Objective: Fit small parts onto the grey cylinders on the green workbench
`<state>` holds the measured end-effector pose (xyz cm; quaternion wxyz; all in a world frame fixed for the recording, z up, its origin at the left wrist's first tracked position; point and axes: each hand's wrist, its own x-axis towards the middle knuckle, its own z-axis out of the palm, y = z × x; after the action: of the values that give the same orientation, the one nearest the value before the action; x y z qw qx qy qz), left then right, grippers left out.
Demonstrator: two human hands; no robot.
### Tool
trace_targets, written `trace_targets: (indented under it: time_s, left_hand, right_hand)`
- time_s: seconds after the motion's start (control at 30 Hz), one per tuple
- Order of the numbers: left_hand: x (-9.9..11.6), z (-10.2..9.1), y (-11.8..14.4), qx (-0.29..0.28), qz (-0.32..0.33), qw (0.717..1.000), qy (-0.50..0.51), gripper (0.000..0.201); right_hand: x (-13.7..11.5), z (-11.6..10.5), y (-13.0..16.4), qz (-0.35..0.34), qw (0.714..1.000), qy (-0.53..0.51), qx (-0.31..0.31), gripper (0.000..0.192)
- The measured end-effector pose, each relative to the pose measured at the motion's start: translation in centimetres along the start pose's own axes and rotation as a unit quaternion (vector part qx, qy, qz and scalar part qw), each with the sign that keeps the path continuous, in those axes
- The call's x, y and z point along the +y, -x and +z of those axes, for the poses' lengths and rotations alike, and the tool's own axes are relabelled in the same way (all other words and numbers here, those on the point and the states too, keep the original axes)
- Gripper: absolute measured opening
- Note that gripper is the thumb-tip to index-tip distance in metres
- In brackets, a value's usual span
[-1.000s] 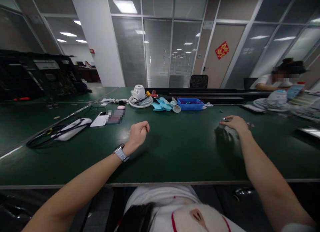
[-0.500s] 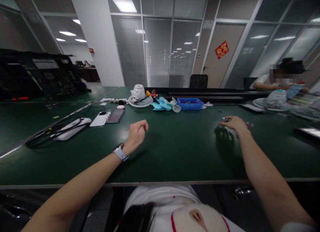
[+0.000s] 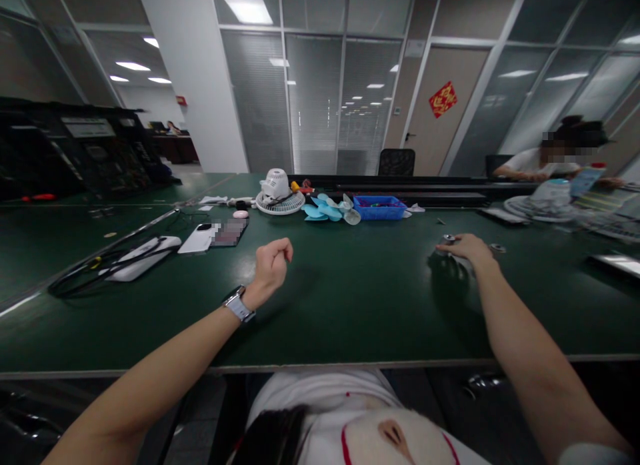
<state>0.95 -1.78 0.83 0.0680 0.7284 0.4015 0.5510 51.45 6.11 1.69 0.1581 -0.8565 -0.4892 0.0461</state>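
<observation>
My left hand [image 3: 271,263] is curled closed above the green table, wearing a watch [image 3: 239,303] at the wrist. Its palm and fingertips are turned away, so whether anything is inside cannot be seen. Over to the right, my right hand [image 3: 469,250] grips a small silvery round part [image 3: 448,239] just above the tabletop; the fingers hide most of it. Just right of that hand lies a small metal ring-like piece [image 3: 497,248]. A tiny dark bit [image 3: 441,221] lies behind the hand.
Along the back stand a white fan part [image 3: 276,185], blue fan blades [image 3: 323,209] and a blue basket [image 3: 380,209] with small items. Left are a white phone [image 3: 199,239] and a white device [image 3: 145,259] with black cable. A co-worker [image 3: 533,163] sits at the far right behind more fan parts [image 3: 553,197].
My two hands keep nearly the same poses and places; the view has shifted very slightly. The co-worker at the far right has moved their hands and upper body a little.
</observation>
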Motion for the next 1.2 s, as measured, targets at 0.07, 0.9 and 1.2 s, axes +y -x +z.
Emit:
trace_targets:
  time_s: [0.07,0.9,1.2]
  left_hand:
    - [0.0,0.0,0.0,-0.011,-0.005,1.0,-0.008,0.021]
    - [1.6,3.5,0.5,-0.175,0.006,0.984,-0.034,0.026]
    - [-0.1,2.8,-0.1,-0.146,-0.049,0.988,-0.028,0.03]
  right_hand:
    - [-0.2,-0.1,0.2,0.0,1.0,0.015,-0.005,0.055]
    - [-17.8,7.3,20.9,-0.508,0.834,-0.199,-0.088,0.038]
    - [-17.6,7.7,20.9,-0.503,0.83,-0.221,-0.099,0.044]
